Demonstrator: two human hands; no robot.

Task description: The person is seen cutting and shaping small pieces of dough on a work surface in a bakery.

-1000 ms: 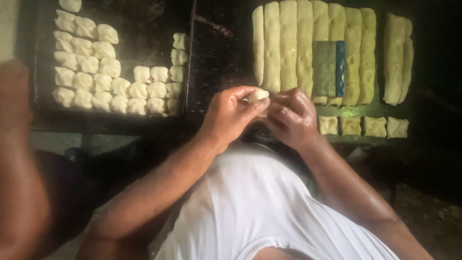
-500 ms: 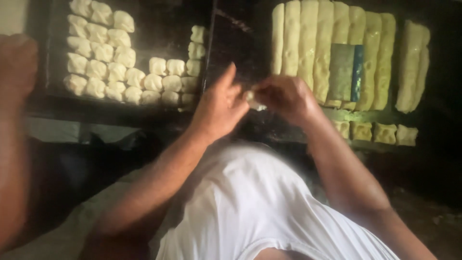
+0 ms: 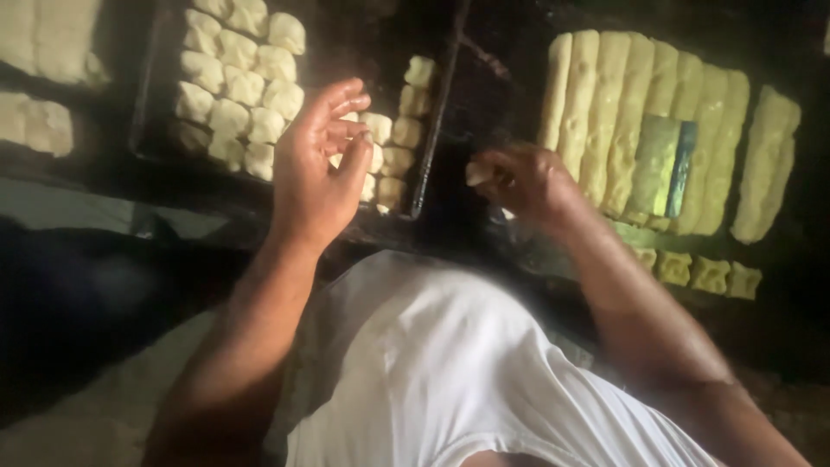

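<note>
Our right hand [image 3: 527, 182] pinched a small pale lump of soft dough [image 3: 478, 172] between its fingertips, while our left hand [image 3: 316, 164] hung spread and empty. Beyond the left hand, a dark metal baking tray [image 3: 151, 104] held rows of small puffy squares of cut dough [image 3: 238, 82]. Beyond the right hand lay long, dimpled yellowish dough strips [image 3: 605, 112], close-packed side by side.

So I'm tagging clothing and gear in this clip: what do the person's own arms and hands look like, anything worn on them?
Both arms are bare from shoulder to fingers. The left hand and right hand have no gloves, and no rings, watch or bracelet show, though the light is dim. The only clothing in view is a white sleeveless top on the torso.
</note>
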